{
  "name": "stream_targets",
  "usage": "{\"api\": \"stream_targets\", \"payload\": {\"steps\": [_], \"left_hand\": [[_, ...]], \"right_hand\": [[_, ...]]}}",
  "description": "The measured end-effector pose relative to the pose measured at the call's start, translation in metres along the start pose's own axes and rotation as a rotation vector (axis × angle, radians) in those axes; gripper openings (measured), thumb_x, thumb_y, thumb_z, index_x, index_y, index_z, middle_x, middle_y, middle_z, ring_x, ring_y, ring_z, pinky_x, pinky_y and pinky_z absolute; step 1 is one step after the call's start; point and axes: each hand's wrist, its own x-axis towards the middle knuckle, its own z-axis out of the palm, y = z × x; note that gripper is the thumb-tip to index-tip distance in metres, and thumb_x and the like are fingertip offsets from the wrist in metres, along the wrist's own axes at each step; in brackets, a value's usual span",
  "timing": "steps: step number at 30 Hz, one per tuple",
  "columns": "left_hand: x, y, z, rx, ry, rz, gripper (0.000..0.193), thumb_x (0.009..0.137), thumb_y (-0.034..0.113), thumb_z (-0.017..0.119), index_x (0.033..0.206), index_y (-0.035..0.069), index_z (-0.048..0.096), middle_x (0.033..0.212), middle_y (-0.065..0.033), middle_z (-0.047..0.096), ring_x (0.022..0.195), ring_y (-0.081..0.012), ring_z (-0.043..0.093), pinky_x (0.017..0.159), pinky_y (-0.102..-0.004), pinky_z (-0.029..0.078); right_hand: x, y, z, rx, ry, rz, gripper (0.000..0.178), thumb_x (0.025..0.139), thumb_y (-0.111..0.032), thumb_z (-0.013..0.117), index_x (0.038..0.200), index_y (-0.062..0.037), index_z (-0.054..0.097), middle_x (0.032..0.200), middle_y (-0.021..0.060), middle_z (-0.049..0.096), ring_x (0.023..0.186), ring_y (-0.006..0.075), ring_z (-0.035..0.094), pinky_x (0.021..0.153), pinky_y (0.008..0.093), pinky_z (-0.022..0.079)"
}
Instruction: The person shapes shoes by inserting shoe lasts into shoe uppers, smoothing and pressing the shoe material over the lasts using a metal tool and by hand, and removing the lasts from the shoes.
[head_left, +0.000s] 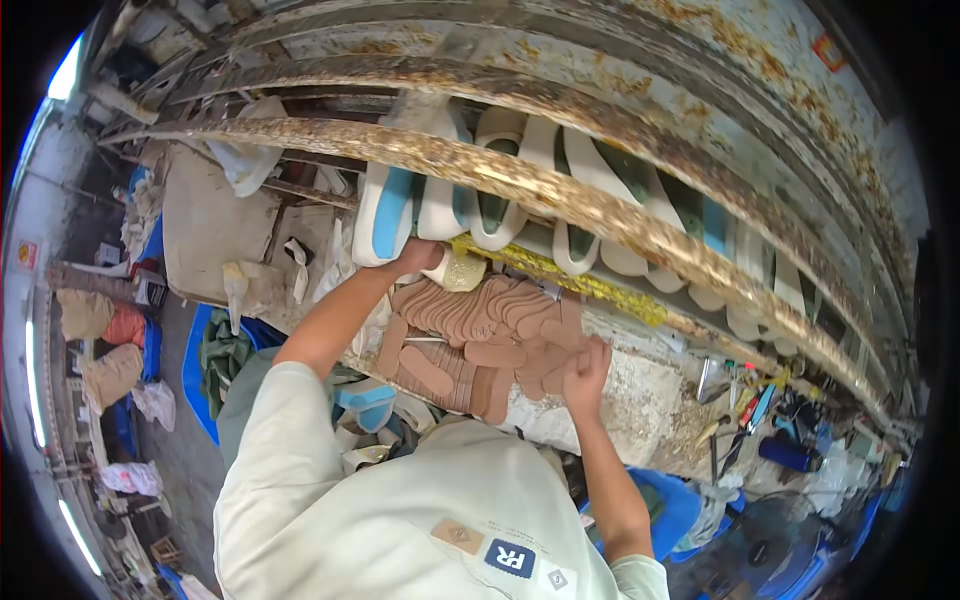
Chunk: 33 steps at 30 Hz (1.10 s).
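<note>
My left hand (418, 256) reaches under the rack, beside a white shoe piece (383, 215) with a blue middle and a cream-yellow, cup-like thing (462, 272). Its fingers are mostly hidden there, so I cannot tell what they grip. Brown insole-shaped pieces (470, 310) lie in overlapping rows on the bench in front of me. Some loose brown pieces (496, 354) rest on top of the others. At the right edge of this pile my right hand (588, 372) is raised with curled fingers. Anything inside them is hidden.
A rack of worn rails (560, 185) crosses overhead, holding several white shoe pieces (497, 205). Hand tools (745, 415) and a dark blue roll-shaped thing (790, 453) lie at right. Blue bins (205, 375) with scraps stand at left and right below the bench (640, 395).
</note>
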Motion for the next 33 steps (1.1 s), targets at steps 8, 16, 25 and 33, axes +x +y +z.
{"api": "stream_targets", "payload": {"steps": [8, 16, 25, 33], "left_hand": [[-0.126, 0.205, -0.026, -0.092, -0.185, -0.189, 0.024, 0.093, 0.017, 0.053, 0.106, -0.002, 0.049, 0.088, -0.0292, 0.065, 0.081, -0.0445, 0.066, 0.075, -0.0535, 0.053], [-0.16, 0.32, 0.018, -1.48, -0.845, -0.293, 0.059, 0.087, 0.013, 0.071, 0.137, -0.001, 0.044, 0.106, -0.0096, 0.068, 0.09, -0.0157, 0.068, 0.077, -0.0309, 0.056], [-0.219, 0.403, 0.051, -1.122, -0.678, 0.239, 0.047, 0.086, 0.013, 0.072, 0.129, 0.0, 0.058, 0.1, -0.0087, 0.065, 0.095, -0.0152, 0.062, 0.079, -0.0309, 0.054], [-0.246, 0.444, 0.033, -1.068, -1.231, 0.082, 0.041, 0.098, 0.023, 0.056, 0.13, -0.002, 0.052, 0.11, -0.0108, 0.062, 0.096, -0.0207, 0.064, 0.081, -0.0351, 0.055]], "right_hand": [[-0.097, -0.089, -0.023, 0.84, -0.286, 0.652, 0.035, 0.102, -0.03, 0.056, 0.123, -0.0018, 0.056, 0.116, 0.0099, 0.061, 0.108, 0.0189, 0.057, 0.093, 0.033, 0.047], [-0.109, -0.051, -0.116, 1.482, 0.215, 0.81, 0.025, 0.105, -0.032, 0.048, 0.089, -0.0134, 0.05, 0.069, -0.0027, 0.044, 0.055, 0.0101, 0.04, 0.052, 0.0281, 0.039], [-0.193, -0.093, -0.178, 0.995, 0.392, 0.714, 0.019, 0.097, -0.008, 0.059, 0.116, -0.0074, 0.054, 0.102, 0.0024, 0.062, 0.091, 0.0098, 0.059, 0.079, 0.0274, 0.051], [-0.226, -0.098, -0.186, 1.165, 0.806, 0.674, 0.028, 0.107, -0.028, 0.045, 0.11, -0.0039, 0.06, 0.097, 0.0008, 0.06, 0.09, 0.0076, 0.053, 0.081, 0.0273, 0.047]]}}
